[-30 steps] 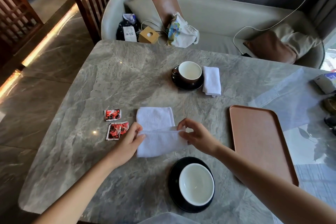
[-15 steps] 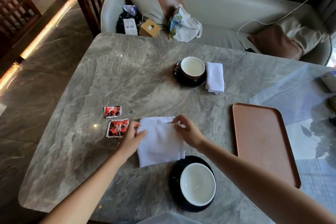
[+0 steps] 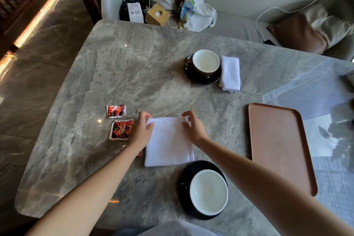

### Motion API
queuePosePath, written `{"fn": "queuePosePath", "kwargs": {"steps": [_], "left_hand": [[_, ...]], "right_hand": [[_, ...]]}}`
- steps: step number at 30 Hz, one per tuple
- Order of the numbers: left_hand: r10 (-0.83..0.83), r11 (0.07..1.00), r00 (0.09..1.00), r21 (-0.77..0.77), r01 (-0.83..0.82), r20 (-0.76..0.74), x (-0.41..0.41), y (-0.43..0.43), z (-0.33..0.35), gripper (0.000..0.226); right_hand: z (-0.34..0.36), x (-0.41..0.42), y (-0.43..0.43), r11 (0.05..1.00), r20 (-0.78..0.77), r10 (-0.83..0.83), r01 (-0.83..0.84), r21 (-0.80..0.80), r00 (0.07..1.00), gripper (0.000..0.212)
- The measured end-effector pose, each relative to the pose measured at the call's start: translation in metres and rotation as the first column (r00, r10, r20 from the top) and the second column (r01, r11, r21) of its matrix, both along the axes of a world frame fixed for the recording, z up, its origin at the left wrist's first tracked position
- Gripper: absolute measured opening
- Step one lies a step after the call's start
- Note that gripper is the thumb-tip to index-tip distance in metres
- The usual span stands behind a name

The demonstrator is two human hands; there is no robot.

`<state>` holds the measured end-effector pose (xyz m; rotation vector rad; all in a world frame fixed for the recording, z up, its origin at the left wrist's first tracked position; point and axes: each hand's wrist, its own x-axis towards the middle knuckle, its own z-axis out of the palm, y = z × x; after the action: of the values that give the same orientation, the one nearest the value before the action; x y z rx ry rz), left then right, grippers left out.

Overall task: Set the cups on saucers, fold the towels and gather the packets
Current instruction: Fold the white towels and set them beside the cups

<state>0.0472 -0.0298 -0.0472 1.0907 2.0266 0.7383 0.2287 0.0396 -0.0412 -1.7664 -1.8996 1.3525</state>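
Just beyond the near cup, second towel lies on the table, part-folded, fold judged unfinished. Near cup and far cup both on saucers; far towel done. Packets left of near cup, ungathered. Left hand, right hand: each pinches a far corner of second towel.

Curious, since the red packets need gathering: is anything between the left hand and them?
Nothing visible. The left hand pinches a far corner of the white towel, right beside the nearest red packet; a second packet lies beyond on the marble table. A third packet peeks from under the forearm.
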Motion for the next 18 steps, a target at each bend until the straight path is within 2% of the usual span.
{"fn": "queuePosePath", "kwargs": {"steps": [5,9,15,18], "left_hand": [[0.028,1.000,0.995,0.003,-0.028,-0.092,0.003,0.006,-0.003,0.012],[0.065,0.997,0.995,0.054,-0.061,-0.079,0.004,0.003,-0.008,0.009],[0.078,0.989,0.996,0.128,-0.071,-0.044,0.000,0.000,-0.012,0.007],[0.090,0.986,0.990,0.153,-0.073,-0.110,-0.002,0.003,-0.008,0.007]], "right_hand": [[-0.009,-0.002,0.001,0.998,0.014,-0.049,0.048,0.039,0.999,0.020],[-0.008,-0.001,-0.001,0.994,0.017,-0.044,0.042,0.105,0.999,0.015],[-0.006,0.000,0.001,0.988,0.102,-0.026,0.010,0.153,0.994,0.013],[-0.005,-0.002,0.002,0.985,0.146,-0.018,-0.008,0.172,0.989,0.014]]}}
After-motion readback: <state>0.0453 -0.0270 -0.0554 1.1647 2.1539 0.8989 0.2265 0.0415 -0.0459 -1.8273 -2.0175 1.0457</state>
